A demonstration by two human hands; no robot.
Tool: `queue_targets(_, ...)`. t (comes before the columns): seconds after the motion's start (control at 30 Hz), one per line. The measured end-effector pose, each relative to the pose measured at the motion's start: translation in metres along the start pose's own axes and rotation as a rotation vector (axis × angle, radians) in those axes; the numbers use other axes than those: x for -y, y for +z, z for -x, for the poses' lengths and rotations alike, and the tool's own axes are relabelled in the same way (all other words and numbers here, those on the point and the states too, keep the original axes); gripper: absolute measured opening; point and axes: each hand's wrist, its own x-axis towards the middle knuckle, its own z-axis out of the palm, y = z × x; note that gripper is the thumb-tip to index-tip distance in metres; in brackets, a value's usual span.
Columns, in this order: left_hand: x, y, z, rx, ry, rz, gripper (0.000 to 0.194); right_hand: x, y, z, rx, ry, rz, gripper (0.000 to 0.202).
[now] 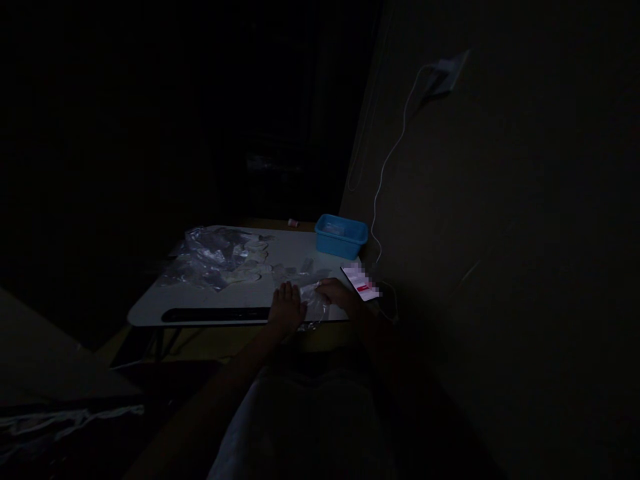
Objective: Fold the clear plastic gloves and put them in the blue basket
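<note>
A clear plastic bag [315, 305] lies at the front edge of the white table [293, 248], between my hands. My left hand [287, 308] rests palm down at the bag's left side, its fingers pointing forward. At the bag's upper right, my right hand [334, 292] has its fingers closed on the plastic. More clear plastic [303, 270] lies just beyond my hands. To the left is a heap of crinkled plastic bags [215, 253], with pale, flat items [250, 267] along its right side. The dim light hides fine detail.
A blue basket [341, 239] stands at the table's back right. A lit phone or tablet [361, 281] lies at the right edge. A white cable [383, 175] hangs from a wall socket [449, 73]. A small cup-like item [293, 223] sits behind the table.
</note>
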Motion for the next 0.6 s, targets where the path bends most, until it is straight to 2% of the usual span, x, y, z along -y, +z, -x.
queue_targets(0.17,0.000,-0.003,0.000,0.014,0.009,-0.001,0.058,0.000,-0.001,0.002,0.012,-0.005,-0.009,0.019)
queue_targets(0.4,0.000,-0.002,-0.001,0.009,0.010,0.011,0.058,0.003,-0.016,0.005,-0.012,-0.013,0.043,0.032)
queue_targets(0.6,0.001,0.004,-0.002,-0.022,0.008,-0.003,0.058,0.008,-0.021,0.004,-0.026,-0.058,-0.012,0.024)
